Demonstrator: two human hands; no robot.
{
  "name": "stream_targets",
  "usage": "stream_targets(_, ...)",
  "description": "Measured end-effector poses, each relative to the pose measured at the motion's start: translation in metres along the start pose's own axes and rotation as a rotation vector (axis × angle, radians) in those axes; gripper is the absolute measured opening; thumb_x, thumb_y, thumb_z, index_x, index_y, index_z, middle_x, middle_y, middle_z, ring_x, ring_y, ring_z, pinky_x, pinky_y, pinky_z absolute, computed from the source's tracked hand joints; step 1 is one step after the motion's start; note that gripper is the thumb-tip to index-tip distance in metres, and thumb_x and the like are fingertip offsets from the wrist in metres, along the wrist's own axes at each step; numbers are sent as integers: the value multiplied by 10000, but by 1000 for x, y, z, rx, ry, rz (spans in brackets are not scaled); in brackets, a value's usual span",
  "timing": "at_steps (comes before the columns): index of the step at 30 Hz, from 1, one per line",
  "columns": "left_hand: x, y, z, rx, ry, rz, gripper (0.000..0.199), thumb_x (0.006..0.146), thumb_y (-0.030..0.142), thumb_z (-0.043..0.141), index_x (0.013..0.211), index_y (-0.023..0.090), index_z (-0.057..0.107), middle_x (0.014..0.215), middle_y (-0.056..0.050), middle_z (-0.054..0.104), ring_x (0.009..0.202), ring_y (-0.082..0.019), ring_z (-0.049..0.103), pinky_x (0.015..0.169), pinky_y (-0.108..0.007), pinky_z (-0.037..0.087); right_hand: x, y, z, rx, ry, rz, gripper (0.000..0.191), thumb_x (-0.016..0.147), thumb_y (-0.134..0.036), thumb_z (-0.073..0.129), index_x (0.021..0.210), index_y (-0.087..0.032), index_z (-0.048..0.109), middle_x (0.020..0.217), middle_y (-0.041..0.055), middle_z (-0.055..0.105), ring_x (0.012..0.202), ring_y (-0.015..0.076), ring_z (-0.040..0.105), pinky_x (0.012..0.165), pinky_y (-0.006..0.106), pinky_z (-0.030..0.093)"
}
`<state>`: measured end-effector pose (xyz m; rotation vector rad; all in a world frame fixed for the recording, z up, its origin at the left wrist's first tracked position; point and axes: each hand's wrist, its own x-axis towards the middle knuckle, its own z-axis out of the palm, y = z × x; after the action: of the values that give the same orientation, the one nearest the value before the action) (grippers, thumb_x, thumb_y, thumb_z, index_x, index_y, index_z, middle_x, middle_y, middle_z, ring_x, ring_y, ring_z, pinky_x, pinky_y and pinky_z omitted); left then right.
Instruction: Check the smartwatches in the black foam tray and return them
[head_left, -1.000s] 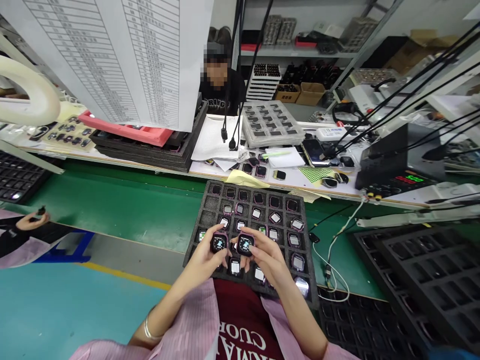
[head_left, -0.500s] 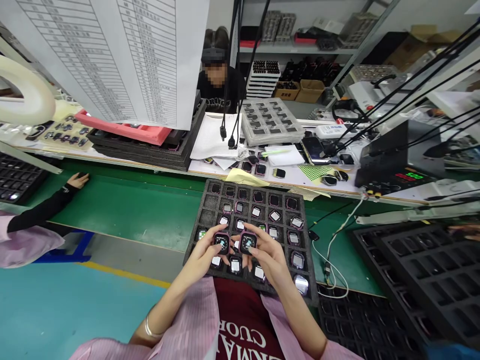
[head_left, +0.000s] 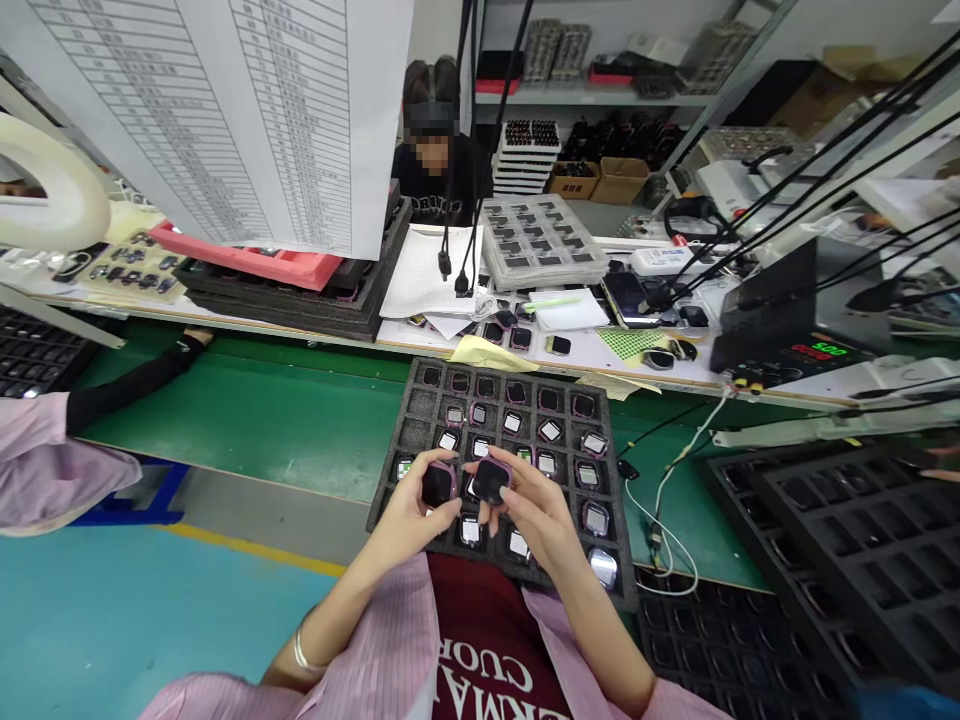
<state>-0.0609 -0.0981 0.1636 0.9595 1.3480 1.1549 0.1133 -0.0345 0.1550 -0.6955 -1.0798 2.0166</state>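
Note:
My left hand (head_left: 411, 510) grips a square smartwatch (head_left: 438, 485) with a purplish case and a dark screen. A second smartwatch (head_left: 491, 481), alike in shape and also dark, is pinched in my right hand (head_left: 534, 500). The two watches are side by side, a small gap between them. Under both hands lies a dark foam tray (head_left: 421, 404) whose compartments hold several watch bodies, some with dark faces up and some showing white labels. A few compartments at its left are bare foam.
Beyond the tray runs a bench shelf with a clear plastic tray (head_left: 541, 262), papers and a power supply (head_left: 799, 320). A printed sheet (head_left: 300, 120) hangs upper left. Foam trays (head_left: 847, 540) are stacked at right. A co-worker's sleeve (head_left: 135, 390) reaches in from the left; another person sits opposite.
Both watch screens, lit with a dial before, are now dark. My left thumb has shifted off its screen to the lower edge. The co-worker's arm at left has reached farther toward the shelf.

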Motion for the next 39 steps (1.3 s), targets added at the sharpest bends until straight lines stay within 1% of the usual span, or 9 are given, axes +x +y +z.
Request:
stream_targets(3,1,-2,2,92,21,10,342,760,137,566,1097,191,542,903,-11,569,812,-155,553,741,-258,455,1,5,-1,17,-10,-3,375,797,-280,716,1164,-234,656,1047,102,712,560,154,647,464,280,527)
stream_targets(6,1,-5,4,124,9,24,314,732,91,536,1030,187,551,935,-19,582,837,-158,554,759,-258,449,2,10,-2,25,-17,-9,359,781,-261,737,1135,-247,674,998,74,717,511,130,629,452,268,523)
stream_targets(12,-2,-6,4,51,-8,-37,338,782,153,539,1113,214,508,809,26,531,563,-94,472,554,-218,416,0,7,0,46,-54,2,410,794,-282,727,1194,-250,643,999,77,697,505,119,615,424,251,509)
stream_targets(16,-4,0,5,64,15,-16,349,780,152,550,1120,217,503,836,22,538,617,-106,501,590,-224,430,-1,4,1,68,-59,17,415,800,-297,718,1205,-246,638,1033,87,684,509,117,613,426,250,509)
stream_targets(20,-3,1,5,121,36,21,323,745,105,529,1052,207,528,886,5,564,744,-138,539,674,-241,437,0,7,0,83,-46,32,392,791,-280,723,1174,-226,659,935,70,694,486,122,607,411,249,497)
stream_targets(25,-2,-1,4,163,4,31,328,755,95,502,1065,199,512,965,-18,566,860,-163,541,760,-264,433,1,9,-1,85,-22,31,394,776,-274,733,1163,-226,670,956,70,686,473,107,591,398,238,484)
stream_targets(29,-3,3,4,188,-1,63,362,771,119,523,1122,206,506,981,-18,579,887,-167,543,821,-276,428,0,7,-1,90,-20,33,398,776,-281,732,1166,-235,669,994,78,679,487,104,593,397,230,483)
stream_targets(34,0,3,5,194,-7,63,359,732,70,494,1064,196,545,1022,-28,611,947,-179,556,876,-287,421,2,10,-2,75,-14,43,370,782,-263,721,1149,-233,680,875,51,682,467,102,583,390,221,473)
stream_targets(39,0,-1,4,192,25,92,399,766,124,531,1159,197,520,1023,-32,603,933,-178,563,878,-290,432,1,9,0,71,-13,33,393,776,-287,725,1162,-233,673,936,67,679,477,102,577,388,225,465)
